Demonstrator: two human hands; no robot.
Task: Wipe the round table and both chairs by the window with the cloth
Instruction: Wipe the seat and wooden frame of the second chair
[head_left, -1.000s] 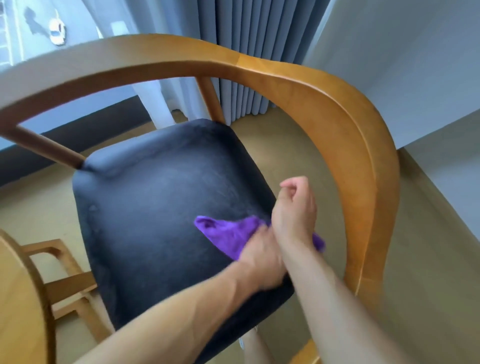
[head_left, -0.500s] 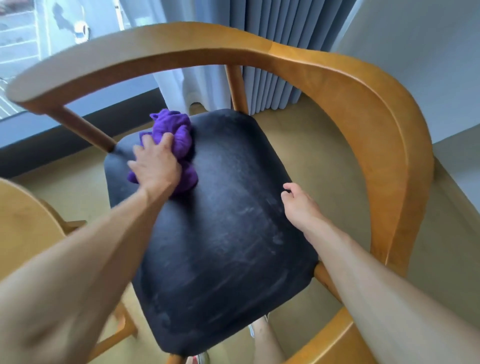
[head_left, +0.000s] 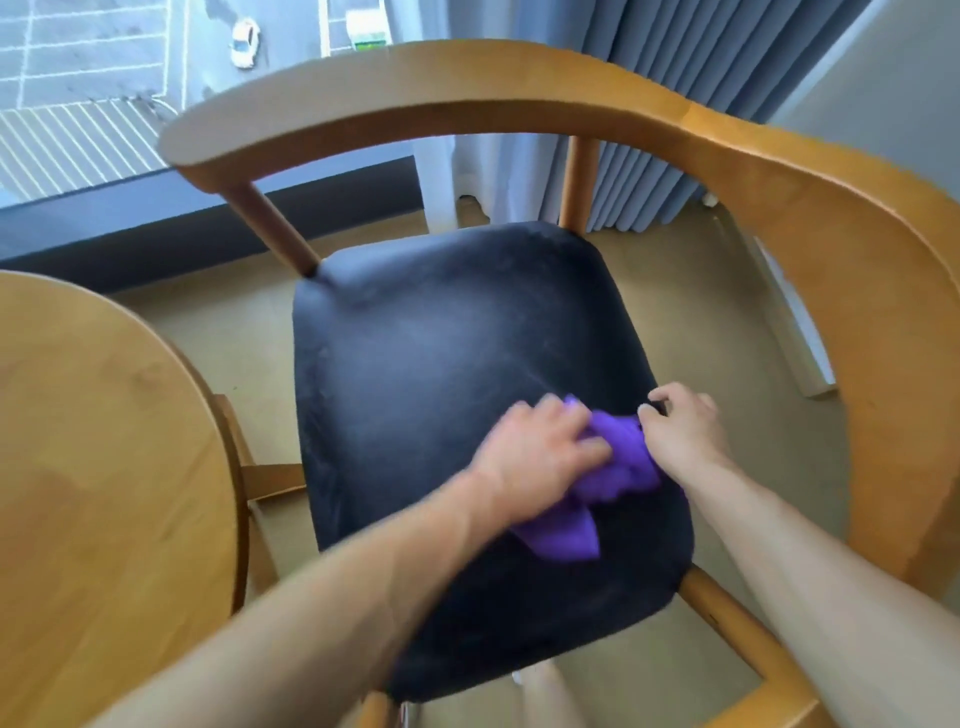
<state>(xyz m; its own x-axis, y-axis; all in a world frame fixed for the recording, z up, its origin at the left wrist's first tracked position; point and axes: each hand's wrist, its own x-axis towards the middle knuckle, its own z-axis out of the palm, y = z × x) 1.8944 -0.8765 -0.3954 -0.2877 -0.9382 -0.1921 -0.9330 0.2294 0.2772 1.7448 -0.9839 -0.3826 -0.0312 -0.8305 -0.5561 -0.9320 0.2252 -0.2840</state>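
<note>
High-rise room, maybe hotel: window (head_left: 104, 78) over parking lot, grey curtains (head_left: 701, 78), wooden chair (head_left: 857, 338).

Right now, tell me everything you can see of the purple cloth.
The cloth is bright purple, soft and thin-looking, bunched up rather than spread flat. It lies on the black seat of the wooden chair, toward the seat's right front part. The left hand presses down on it, covering its left part; the right hand touches its right edge. A loose flap trails out below the left hand toward the seat's front. It is slightly blurred, so weave and any label cannot be told.
</note>
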